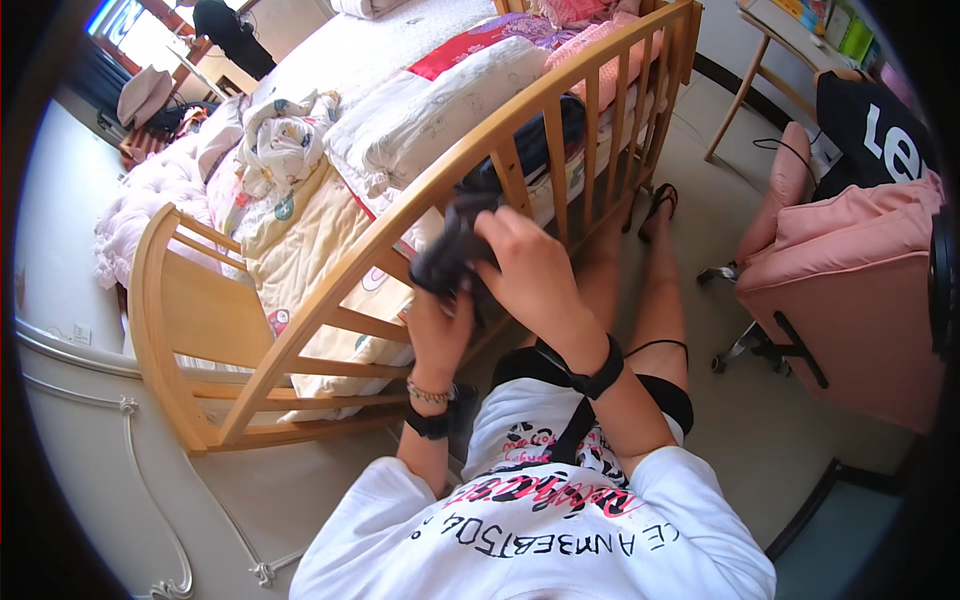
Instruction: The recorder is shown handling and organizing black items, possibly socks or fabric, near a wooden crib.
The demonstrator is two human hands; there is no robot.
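A bundle of dark cloth (pixel 437 264) is held up in front of me, blurred, so its exact kind cannot be told. My left hand (pixel 441 330) grips it from below, with part of the fingers hidden behind the cloth. From the upper right, my right hand (pixel 521 262) pinches the same bundle. Both hands are close to the wooden rail (pixel 420 206) of a slatted crib, on my side of it. Behind the slats, another dark folded cloth (pixel 551 139) lies on the crib bedding.
Inside the crib are a cream quilt (pixel 300 255), a rumpled printed cloth (pixel 289 142) and a white pillow (pixel 457 112). A large bed (pixel 315 52) adjoins it. To my right stands a pink swivel chair (pixel 847 322) near a desk (pixel 787 30); a black garment (pixel 862 127) hangs there.
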